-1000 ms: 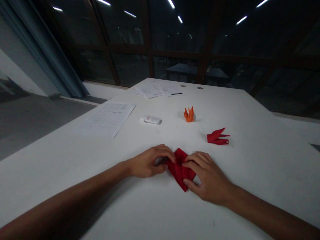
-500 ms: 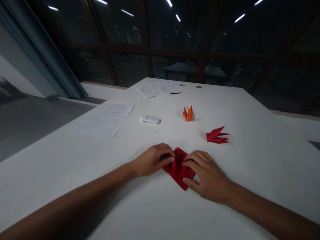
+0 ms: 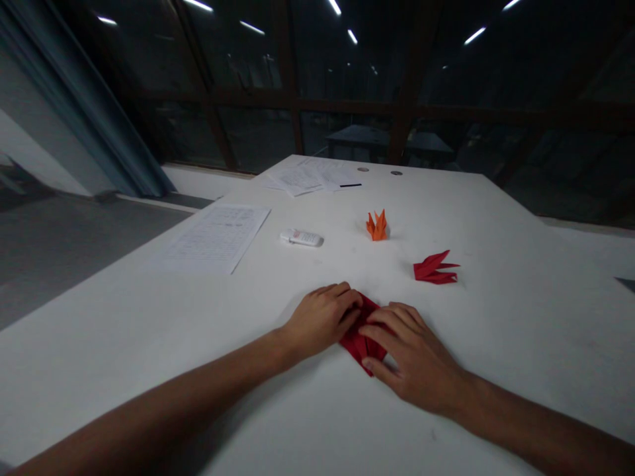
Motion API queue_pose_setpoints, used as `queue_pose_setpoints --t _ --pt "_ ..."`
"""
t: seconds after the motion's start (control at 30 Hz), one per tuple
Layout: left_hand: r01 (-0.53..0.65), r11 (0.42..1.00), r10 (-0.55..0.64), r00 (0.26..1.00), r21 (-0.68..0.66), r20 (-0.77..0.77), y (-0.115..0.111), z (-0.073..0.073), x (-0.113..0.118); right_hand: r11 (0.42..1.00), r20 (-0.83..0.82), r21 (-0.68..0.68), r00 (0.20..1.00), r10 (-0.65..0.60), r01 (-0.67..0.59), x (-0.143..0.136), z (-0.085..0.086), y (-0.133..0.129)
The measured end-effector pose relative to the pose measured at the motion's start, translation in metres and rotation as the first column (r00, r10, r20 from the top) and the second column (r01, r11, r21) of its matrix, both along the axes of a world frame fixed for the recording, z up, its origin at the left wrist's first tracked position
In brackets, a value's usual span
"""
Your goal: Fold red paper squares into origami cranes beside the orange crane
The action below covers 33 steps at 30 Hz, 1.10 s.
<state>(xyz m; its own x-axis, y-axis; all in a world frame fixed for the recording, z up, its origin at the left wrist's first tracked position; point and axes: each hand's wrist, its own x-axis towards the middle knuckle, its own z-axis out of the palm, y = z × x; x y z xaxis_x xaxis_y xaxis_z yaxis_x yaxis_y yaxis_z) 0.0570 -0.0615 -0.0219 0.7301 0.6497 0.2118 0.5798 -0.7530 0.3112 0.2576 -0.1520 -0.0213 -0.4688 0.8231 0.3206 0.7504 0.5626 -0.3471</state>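
Observation:
A folded piece of red paper (image 3: pixel 353 343) lies on the white table (image 3: pixel 278 416) between my two hands. My left hand (image 3: pixel 325 318) rests on its left part with the fingers curled and closed on the paper; the fingertips are partly hidden. From the right, my right hand (image 3: pixel 409 350) presses on the paper, its thumb at the lower edge and its fingers over the middle. Beyond my right hand lies a folded red paper figure (image 3: pixel 434 268), and farther back stands an orange paper figure (image 3: pixel 377 226).
A white bottle-shaped object (image 3: pixel 301 238) lies beyond my left hand. A printed sheet (image 3: pixel 213 235) is to the left. More papers (image 3: pixel 310 177) and a dark pen-like item (image 3: pixel 350 185) lie near the far edge, below dark windows.
My left hand has moved right and farther over the red paper, its fingers more curled. My right hand has barely moved. The whole view has shifted slightly.

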Motion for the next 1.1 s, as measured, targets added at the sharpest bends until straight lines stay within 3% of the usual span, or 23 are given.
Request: queue_pose_setpoints --t 0.23,0.43,0.6,0.7,1.1 --pt "0.092 0.976 -0.048 0.975 -0.197 0.217 0.009 0.002 -0.013 0.998 0.007 0.004 0.998 0.056 -0.056 0.004 -0.001 -0.001" --pt "0.061 0.983 -0.028 0.982 -0.174 0.189 0.013 0.001 -0.017 0.997 -0.041 -0.04 0.997 0.062 -0.063 0.008 0.0 0.0" --pt "0.127 0.971 -0.09 0.979 -0.201 0.183 0.01 0.002 -0.014 0.992 -0.208 -0.072 0.971 -0.121 0.108 0.014 -0.011 0.009" --pt "0.133 0.963 -0.09 0.978 -0.233 0.187 0.008 0.003 -0.013 0.973 -0.219 -0.107 0.95 -0.223 0.204 0.016 -0.016 0.014" --pt "0.107 0.936 -0.028 0.972 -0.336 0.233 0.01 -0.003 -0.014 0.96 -0.201 -0.198 0.951 -0.236 0.196 0.013 -0.01 0.024"
